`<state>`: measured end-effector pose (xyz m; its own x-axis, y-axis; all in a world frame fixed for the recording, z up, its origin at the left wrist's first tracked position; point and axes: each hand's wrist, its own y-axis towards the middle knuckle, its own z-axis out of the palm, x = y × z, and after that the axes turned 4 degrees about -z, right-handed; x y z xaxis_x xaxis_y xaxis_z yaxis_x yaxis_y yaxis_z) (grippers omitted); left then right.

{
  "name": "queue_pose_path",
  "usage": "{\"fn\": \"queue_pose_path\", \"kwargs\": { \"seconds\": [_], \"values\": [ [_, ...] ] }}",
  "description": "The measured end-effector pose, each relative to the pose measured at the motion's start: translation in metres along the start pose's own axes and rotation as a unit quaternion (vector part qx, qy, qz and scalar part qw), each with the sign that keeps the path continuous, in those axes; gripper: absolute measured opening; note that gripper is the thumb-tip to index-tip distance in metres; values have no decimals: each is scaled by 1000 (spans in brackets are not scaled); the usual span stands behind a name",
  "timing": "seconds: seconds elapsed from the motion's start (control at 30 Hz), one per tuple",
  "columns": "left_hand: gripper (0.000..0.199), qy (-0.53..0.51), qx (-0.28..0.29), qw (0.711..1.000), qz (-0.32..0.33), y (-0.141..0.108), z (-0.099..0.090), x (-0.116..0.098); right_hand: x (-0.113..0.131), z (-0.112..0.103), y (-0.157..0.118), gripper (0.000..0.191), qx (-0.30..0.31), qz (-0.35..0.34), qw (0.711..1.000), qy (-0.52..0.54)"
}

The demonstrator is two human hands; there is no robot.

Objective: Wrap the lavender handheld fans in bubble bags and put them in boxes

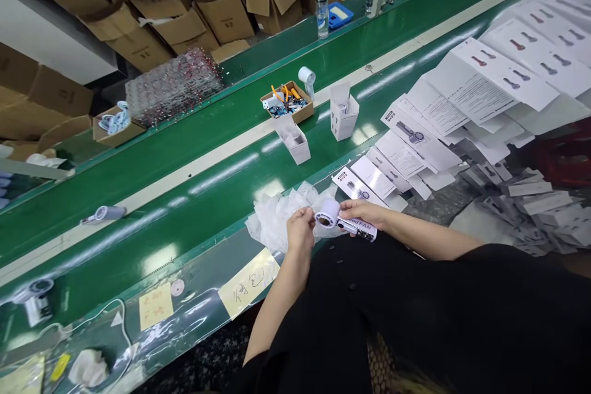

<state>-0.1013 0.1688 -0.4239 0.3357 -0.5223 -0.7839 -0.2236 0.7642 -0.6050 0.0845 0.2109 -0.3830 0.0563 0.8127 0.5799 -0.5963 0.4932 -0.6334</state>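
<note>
A small white handheld fan (327, 214) with a round head is held close to my body, over the near edge of the green bench. My right hand (362, 214) is wrapped round its handle, along with a piece printed "FAN" whose exact form I cannot make out. At the other side of the fan head, my left hand (301, 228) has its fingers pinched together; what lies in them is too small to tell. Crumpled clear plastic bags (272, 218) lie just behind my left hand. Two open white boxes stand beyond, one tilted (295, 141) and one upright (344, 117).
Flat printed box sheets (425, 117) overlap in stacks on the right. A cardboard tray (302, 112) with orange-handled tools sits on the belt (207, 178), near another fan (306, 77). More fans lie left (106, 213). A bottle (322, 15) and cartons stand behind.
</note>
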Motion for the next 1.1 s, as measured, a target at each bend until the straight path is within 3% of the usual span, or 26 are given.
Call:
{"fn": "queue_pose_path", "kwargs": {
  "seconds": [0.07,0.13,0.23,0.37,0.47,0.53,0.6,0.67,0.77,0.83,0.9,0.97,1.03,1.1],
  "values": [
    [20,16,-28,997,63,-5,-2,-4,0,1,-2,30,-41,-9,999,2],
    [16,87,-27,981,172,-13,-2,-8,-1,5,-3,26,-70,-26,997,6],
    [13,217,47,922,318,-26,0,-14,-3,18,0,27,-108,-70,992,-13],
    [15,293,97,858,410,-32,5,-16,-4,29,0,38,-144,-130,981,-20],
    [15,357,167,822,412,-30,7,-15,-4,28,-2,47,-154,-66,985,32],
    [15,356,185,843,358,-27,8,-16,-6,25,-4,40,-156,7,986,61],
    [14,327,140,882,308,-24,10,-18,-10,23,-7,30,-159,51,983,72],
    [14,323,125,887,304,-23,13,-21,-13,22,-10,28,-167,46,982,74],
    [14,335,158,876,309,-23,18,-25,-11,21,-16,36,-169,17,983,74],
    [14,322,131,890,294,-24,20,-26,-8,21,-19,48,-153,11,985,80],
    [14,324,132,883,314,-26,20,-26,-6,22,-19,54,-127,14,989,80],
    [15,348,177,847,361,-30,17,-26,-7,23,-16,46,-123,23,991,56],
    [17,363,217,821,384,-35,13,-26,-12,24,-13,29,-172,16,985,-20],
    [14,347,235,838,350,-40,8,-27,-15,23,-13,17,-248,-4,963,-103]
  ]
}}
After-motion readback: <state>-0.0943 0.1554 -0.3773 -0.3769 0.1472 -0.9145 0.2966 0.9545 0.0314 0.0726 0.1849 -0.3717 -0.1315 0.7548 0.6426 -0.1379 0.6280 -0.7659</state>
